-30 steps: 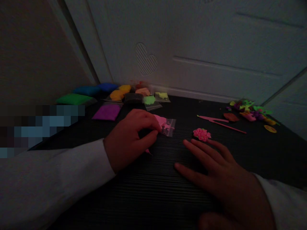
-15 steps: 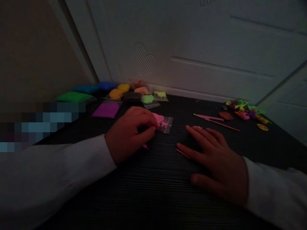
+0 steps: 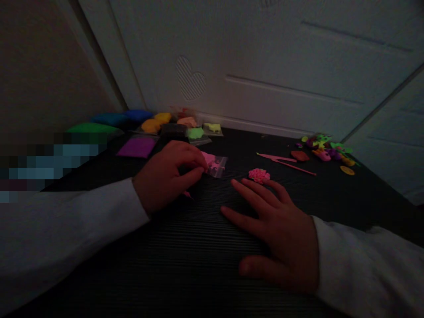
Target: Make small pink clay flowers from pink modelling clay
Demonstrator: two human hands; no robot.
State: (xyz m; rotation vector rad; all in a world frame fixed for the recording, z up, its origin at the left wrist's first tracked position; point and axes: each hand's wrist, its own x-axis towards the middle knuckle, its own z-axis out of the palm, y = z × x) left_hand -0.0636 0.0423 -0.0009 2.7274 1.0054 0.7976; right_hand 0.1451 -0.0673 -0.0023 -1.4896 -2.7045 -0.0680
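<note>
My left hand [image 3: 170, 174] is closed, thumb and fingertips brought together at the near-left edge of a clear bag of pink clay [image 3: 215, 165]. Whatever is between those fingertips is hidden. A small pink pointed piece [image 3: 187, 194] shows on the dark table under that hand. On the right, my right hand [image 3: 273, 225] lies spread over the tabletop, palm down. Just beyond its fingertips sits a round, bumpy pink clay piece [image 3: 259, 175] with flecks of green.
Bagged clay lies at the back left, including a purple pack [image 3: 137, 146] and a green one [image 3: 94, 131]. Pink modelling tools [image 3: 278, 159] and a reddish lump [image 3: 300, 156] lie at right, near a colourful clay pile [image 3: 326, 148]. A white panel [image 3: 245, 57] closes off the back.
My right hand has slid left and toward me, uncovering the bumpy pink piece. The thin pink strip by its index finger is out of sight. The left hand keeps its closed pose by the bag.
</note>
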